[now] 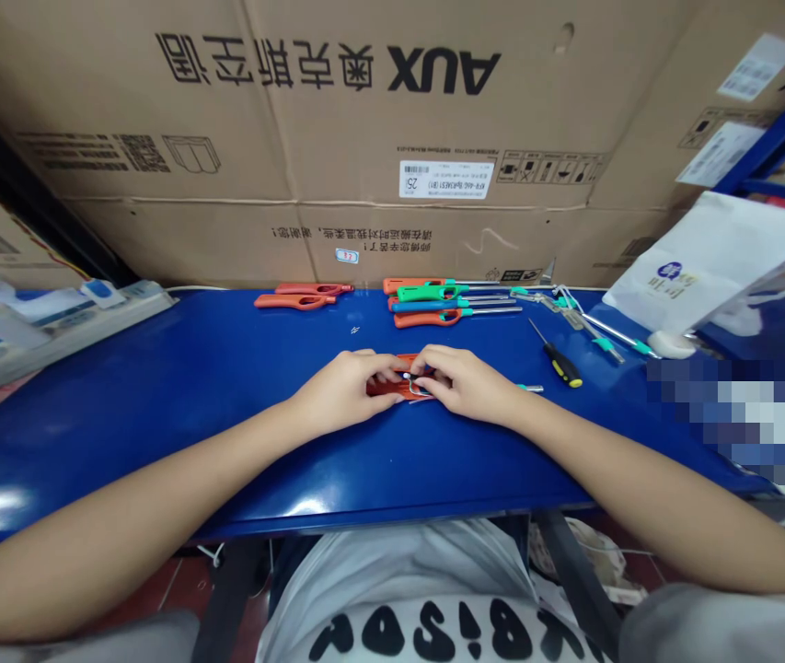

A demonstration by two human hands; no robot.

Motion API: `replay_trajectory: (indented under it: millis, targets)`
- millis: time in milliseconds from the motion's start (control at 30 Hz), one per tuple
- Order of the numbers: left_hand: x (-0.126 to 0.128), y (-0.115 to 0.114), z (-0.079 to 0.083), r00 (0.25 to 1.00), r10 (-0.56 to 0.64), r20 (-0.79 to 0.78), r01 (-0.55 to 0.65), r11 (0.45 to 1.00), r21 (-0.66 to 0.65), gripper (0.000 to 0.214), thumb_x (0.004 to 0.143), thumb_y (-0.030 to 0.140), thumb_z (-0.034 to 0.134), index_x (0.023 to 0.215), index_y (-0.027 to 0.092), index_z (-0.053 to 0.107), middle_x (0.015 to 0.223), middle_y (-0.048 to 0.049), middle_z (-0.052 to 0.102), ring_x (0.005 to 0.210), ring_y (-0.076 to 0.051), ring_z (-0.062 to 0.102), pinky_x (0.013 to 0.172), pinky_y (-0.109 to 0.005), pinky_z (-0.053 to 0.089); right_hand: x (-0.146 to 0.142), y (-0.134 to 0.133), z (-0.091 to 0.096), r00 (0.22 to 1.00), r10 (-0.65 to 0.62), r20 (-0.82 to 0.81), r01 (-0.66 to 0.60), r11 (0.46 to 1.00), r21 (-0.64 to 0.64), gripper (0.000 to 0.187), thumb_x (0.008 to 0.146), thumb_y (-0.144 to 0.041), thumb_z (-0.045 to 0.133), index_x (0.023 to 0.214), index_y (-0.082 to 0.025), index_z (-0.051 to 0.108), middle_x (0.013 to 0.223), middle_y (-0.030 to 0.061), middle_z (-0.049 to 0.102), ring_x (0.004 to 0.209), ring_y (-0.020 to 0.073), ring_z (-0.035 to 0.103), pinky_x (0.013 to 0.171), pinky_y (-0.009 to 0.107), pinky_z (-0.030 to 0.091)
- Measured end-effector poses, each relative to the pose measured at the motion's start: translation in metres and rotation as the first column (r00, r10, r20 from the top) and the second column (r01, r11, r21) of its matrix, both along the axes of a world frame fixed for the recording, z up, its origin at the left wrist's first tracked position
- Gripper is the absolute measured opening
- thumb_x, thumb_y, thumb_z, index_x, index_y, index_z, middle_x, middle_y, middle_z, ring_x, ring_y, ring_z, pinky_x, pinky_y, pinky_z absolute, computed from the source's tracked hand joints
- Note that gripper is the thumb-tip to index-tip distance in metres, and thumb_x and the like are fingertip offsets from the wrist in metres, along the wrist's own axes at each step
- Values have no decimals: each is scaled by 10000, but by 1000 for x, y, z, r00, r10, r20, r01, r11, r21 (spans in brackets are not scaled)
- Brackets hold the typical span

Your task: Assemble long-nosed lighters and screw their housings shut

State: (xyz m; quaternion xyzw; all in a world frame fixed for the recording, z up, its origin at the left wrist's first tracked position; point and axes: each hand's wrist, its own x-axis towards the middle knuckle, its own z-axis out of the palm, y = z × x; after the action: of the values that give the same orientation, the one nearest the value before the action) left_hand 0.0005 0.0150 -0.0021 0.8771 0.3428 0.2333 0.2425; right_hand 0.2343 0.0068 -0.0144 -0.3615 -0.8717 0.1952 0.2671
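At the middle of the blue table lies an orange long-nosed lighter (379, 389), its handle opened up and partly covered by both hands. My left hand (343, 391) is closed on the handle's left end, thumb along the near edge. My right hand (471, 385) has its fingers closed over the other end, beside a thin pale wire and a small white part (407, 376) inside the handle. What the right fingertips pinch is hidden. The lighter's metal tube (534, 389) pokes out past the right hand.
Several lighters lie behind, with a green lighter (426, 293) among them. Orange handle shells (295, 301) sit at back left. A screwdriver (561, 362) and loose metal tubes (606, 331) lie to the right. A power strip (122, 313) is far left; a cardboard box (337, 184) walls the back.
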Motion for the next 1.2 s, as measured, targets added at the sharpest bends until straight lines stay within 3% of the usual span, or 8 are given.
replay_trajectory:
  millis: [133,367,567,1200]
  targets:
    - [-1,1,-1,1000,-6,-20,8,997,82,374,825,240,753,1193,213,699,970,-48,775,976,-236,678,860,-331,525,0,-1,0,1000,-2,-17,2,1000,-8,86,915,-110,585,967,-174,609,977,47,653,703,114,563,667,240,450]
    - [-1,1,-3,1000,-27,0,27,999,27,225,856,232,724,1078,203,725,1117,-44,767,982,-225,723,846,-289,520,2,2,-2,1000,26,4,-26,995,97,161,921,-128,607,1048,-176,692,952,62,679,780,143,621,714,256,493]
    - [-1,1,-3,1000,-26,-15,26,1000,7,378,857,223,736,1230,210,678,1014,-12,791,904,-193,736,795,-267,515,5,4,-3,997,79,21,-81,987,135,232,949,-148,588,1130,-167,732,1016,90,693,865,166,668,798,290,534]
    - [-1,2,-2,999,-38,1,38,999,-12,357,849,207,754,1198,200,680,1014,-24,787,905,-194,743,809,-279,546,9,6,-5,990,99,100,-112,984,137,262,967,-153,556,1140,-147,753,1017,99,684,850,172,655,769,291,527]
